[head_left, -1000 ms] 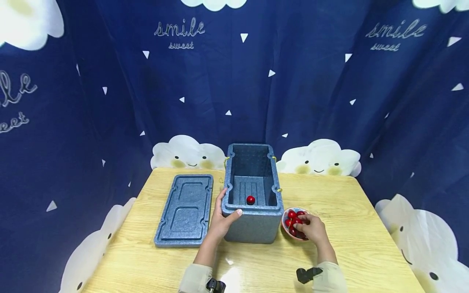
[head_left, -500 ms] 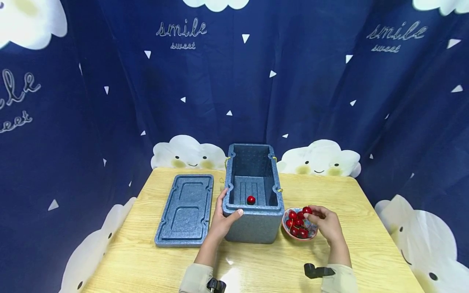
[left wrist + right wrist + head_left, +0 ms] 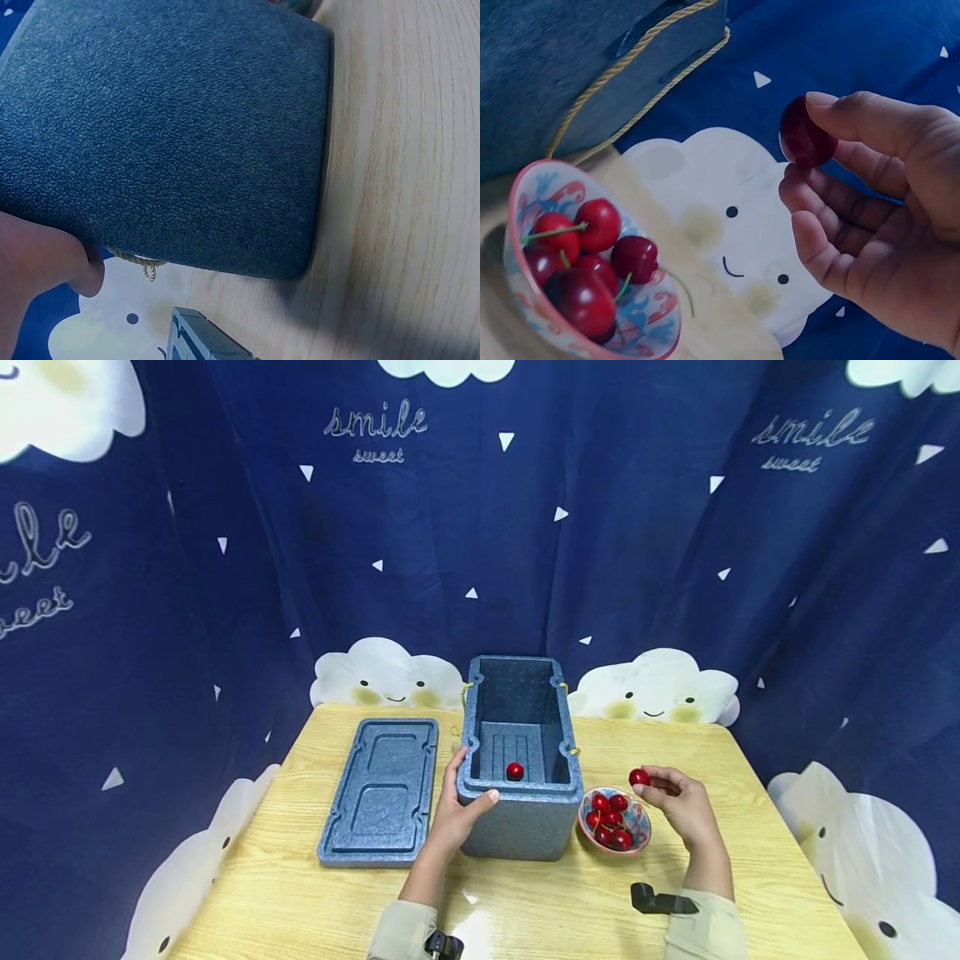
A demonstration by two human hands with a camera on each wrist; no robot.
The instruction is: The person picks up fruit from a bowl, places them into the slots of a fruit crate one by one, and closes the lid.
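Note:
A dark red cherry [image 3: 807,133] is pinched between the thumb and fingers of my right hand [image 3: 681,803], raised above the right edge of a patterned bowl [image 3: 673,330]. Several more cherries [image 3: 609,821] lie in that bowl, some with green stems in the right wrist view. My left hand [image 3: 453,814] grips the near left corner of a blue-grey foam box [image 3: 517,827], its thumb over the front rim. One cherry [image 3: 514,771] rests on the box floor near the front wall. In the left wrist view, the box's side [image 3: 172,135] hides most of the left fingers.
A blue-grey lid [image 3: 381,793] lies flat on the wooden table [image 3: 262,893], left of the box. Yellow cord [image 3: 622,67] loops along the box's side. A dark blue curtain [image 3: 420,527] with white clouds surrounds the table's back and sides.
My right hand has come up out of the bowl with a cherry and moved to the right. My left hand stays on the box corner.

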